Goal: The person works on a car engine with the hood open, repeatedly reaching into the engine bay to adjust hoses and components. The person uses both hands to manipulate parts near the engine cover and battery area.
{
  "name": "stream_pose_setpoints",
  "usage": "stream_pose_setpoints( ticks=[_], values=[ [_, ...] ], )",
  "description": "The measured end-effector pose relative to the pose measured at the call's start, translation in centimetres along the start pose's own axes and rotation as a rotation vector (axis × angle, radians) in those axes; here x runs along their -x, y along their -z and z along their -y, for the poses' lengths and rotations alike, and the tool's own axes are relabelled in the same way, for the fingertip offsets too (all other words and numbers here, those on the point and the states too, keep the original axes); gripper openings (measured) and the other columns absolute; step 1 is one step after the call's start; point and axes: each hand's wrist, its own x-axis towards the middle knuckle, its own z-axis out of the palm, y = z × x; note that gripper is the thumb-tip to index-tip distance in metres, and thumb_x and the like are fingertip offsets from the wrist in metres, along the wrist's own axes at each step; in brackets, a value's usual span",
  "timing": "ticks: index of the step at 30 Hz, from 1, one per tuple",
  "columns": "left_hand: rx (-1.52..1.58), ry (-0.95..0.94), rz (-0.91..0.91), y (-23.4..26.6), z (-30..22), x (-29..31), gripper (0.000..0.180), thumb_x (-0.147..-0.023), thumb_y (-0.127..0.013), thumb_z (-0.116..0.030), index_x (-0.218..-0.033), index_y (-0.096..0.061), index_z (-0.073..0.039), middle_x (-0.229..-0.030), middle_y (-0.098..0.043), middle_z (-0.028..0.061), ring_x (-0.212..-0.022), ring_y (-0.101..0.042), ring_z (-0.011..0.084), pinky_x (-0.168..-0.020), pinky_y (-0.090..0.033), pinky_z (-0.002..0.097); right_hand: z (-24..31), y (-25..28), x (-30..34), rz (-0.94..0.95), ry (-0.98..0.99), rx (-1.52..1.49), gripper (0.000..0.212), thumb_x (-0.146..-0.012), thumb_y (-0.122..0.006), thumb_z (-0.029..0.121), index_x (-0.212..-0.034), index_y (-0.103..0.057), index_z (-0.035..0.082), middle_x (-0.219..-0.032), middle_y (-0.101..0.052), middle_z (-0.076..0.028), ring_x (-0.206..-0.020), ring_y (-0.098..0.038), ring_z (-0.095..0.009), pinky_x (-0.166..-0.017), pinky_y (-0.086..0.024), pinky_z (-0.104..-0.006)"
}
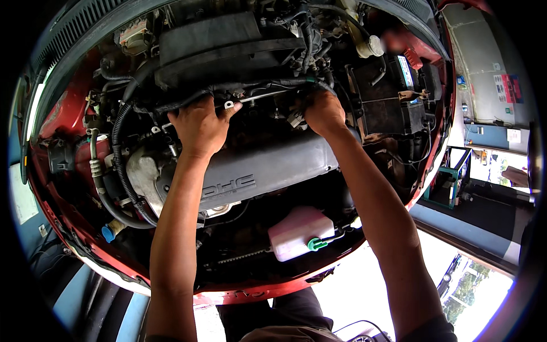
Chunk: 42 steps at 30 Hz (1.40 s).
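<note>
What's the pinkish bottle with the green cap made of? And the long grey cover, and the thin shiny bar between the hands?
Boxy pinkish bottle: probably smooth plastic; it looks milky.
Its green cap: likely moulded plastic, evenly coloured.
Long grey cover: soft sheen, so painted metal or plastic; can't tell.
Thin silvery bar: probably smooth metal, from its bright shine.
</note>
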Motion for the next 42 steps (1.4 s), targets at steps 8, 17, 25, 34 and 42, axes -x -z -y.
stream_pose_setpoints(
  ticks=[8, 17, 25, 34, 42],
  values=[
    [0.016, 0.027, 0.1, 0.8, -0.2, -0.3, 0.067, -0.087, -0.057, -0.072, -0.118, -0.068, -0.013, -0.12, -0.068, 0.0165, -0.123, -0.056, 0.035, -0.109, -0.028, 0.0555, -0.2, 0.1, 0.2, -0.04, 0.058, -0.031, 0.03, -0.088, -0.061, 0.034, -0.109, -0.075, 0.019, -0.115, -0.071, -0.013, -0.112, -0.065, -0.034, -0.093, -0.054, -0.0426],
    [0.041, 0.037, 0.095, 0.9, -0.2, -0.3, 0.067, -0.085, -0.058, -0.072, -0.114, -0.07, -0.012, -0.119, -0.068, 0.0166, -0.123, -0.056, 0.0364, -0.108, -0.03, 0.0551, -0.3, 0.0, 0.1, -0.004, 0.021, -0.069, 0.032, -0.083, -0.061, 0.033, -0.109, -0.076, 0.021, -0.115, -0.071, -0.013, -0.111, -0.065, -0.033, -0.094, -0.053, -0.0419],
    [0.114, -0.056, -0.043, 1.3, -0.5, 0.1, 0.062, -0.089, -0.058, -0.066, -0.111, -0.07, -0.009, -0.119, -0.068, 0.0184, -0.121, -0.057, 0.0373, -0.108, -0.03, 0.0548, -1.7, -0.2, -0.1, -0.065, 0.089, -0.138, 0.039, -0.083, -0.054, 0.036, -0.109, -0.074, 0.015, -0.113, -0.071, -0.016, -0.11, -0.064, -0.038, -0.094, -0.051, -0.0435],
    [0.054, -0.026, 0.137, 1.6, 0.0, 0.2, 0.077, -0.096, -0.041, -0.069, -0.13, -0.06, -0.003, -0.139, -0.057, 0.0214, -0.135, -0.045, 0.0409, -0.114, -0.021, 0.0556, 0.1, 0.9, 1.7, -0.065, 0.041, -0.177, 0.047, -0.091, -0.053, 0.049, -0.114, -0.073, 0.013, -0.11, -0.072, -0.016, -0.109, -0.064, -0.039, -0.095, -0.049, -0.0411],
    [0.094, -0.061, 0.034, 1.0, 0.2, 0.2, 0.065, -0.094, -0.051, -0.063, -0.139, -0.057, -0.018, -0.142, -0.055, 0.0208, -0.14, -0.04, 0.0383, -0.117, -0.014, 0.0563, 0.7, 1.5, 2.3, -0.155, -0.02, -0.253, 0.048, -0.091, -0.052, 0.058, -0.113, -0.074, 0.021, -0.109, -0.073, -0.011, -0.108, -0.066, -0.033, -0.093, -0.051, -0.04]
  ],
)
